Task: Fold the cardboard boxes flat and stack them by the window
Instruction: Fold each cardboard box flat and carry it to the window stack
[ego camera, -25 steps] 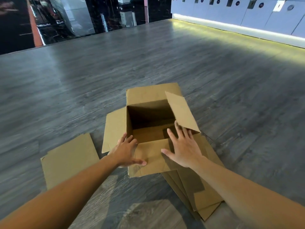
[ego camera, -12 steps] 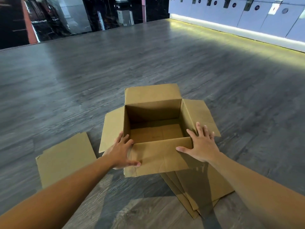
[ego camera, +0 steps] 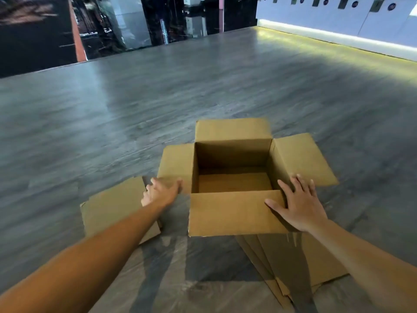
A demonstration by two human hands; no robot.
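Note:
An open brown cardboard box (ego camera: 234, 213) stands upright on the grey floor with all its top flaps spread outward. My left hand (ego camera: 161, 192) reaches to the box's left flap and touches its near edge; its fingers are partly hidden. My right hand (ego camera: 297, 203) lies with straight, spread fingers on the box's near right corner, pressing where the front and right flaps meet. A pile of flattened cardboard boxes (ego camera: 316, 267) lies under and in front of the box on the right. Another flat cardboard piece (ego camera: 112, 206) lies on the floor under my left forearm.
Grey wood-look floor (ego camera: 203, 91) stretches ahead. Dark glossy wall panels (ego camera: 112, 23) run along the far left side. A row of pale lockers with a lit base strip (ego camera: 338, 26) lines the far right.
The box's right flap went from standing inward to lying spread outward. My right hand moved right onto the near right corner. My left hand left the front flap for the left flap.

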